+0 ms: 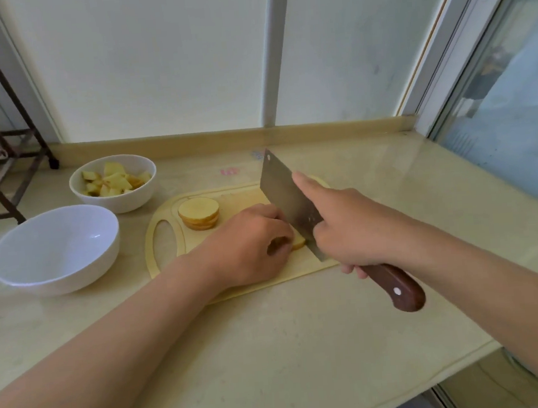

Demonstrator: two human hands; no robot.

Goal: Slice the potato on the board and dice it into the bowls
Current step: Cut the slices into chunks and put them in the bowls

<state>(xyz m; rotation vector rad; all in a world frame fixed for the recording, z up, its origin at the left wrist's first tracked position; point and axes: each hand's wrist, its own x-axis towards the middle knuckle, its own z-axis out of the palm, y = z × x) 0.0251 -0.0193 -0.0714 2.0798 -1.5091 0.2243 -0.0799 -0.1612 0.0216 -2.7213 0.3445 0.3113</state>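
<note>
- Forearms stretch across the counter (272, 348) from its near edge and meet over the board (238, 199), so I read both hands as committed to a single cut.
- On the board's near half, the left hand (248, 244) curls its fingers down over the potato (298, 242) and pins it. The knuckles face the blade, which I take as a way to guide it while keeping the fingertips tucked back.
- The right hand (350, 226) clenches the wooden handle of the knife (288, 196). The handle overhangs the board's near right edge, and the index finger lies straight along the blade's flat, likely for steadiness.
- The blade stands upright with its edge down against the potato's exposed end. I cannot tell whether it has bitten in.
- Slices (199, 213) sit stacked flat at the board's far left, beside its handle hole and well apart from the knife. I judge they are parked there until dicing.
- Left of the board, the near bowl (58, 278) shows a bare white inside. The far bowl (132, 201) holds cubes (114, 180), so the job looks partly done.
</note>
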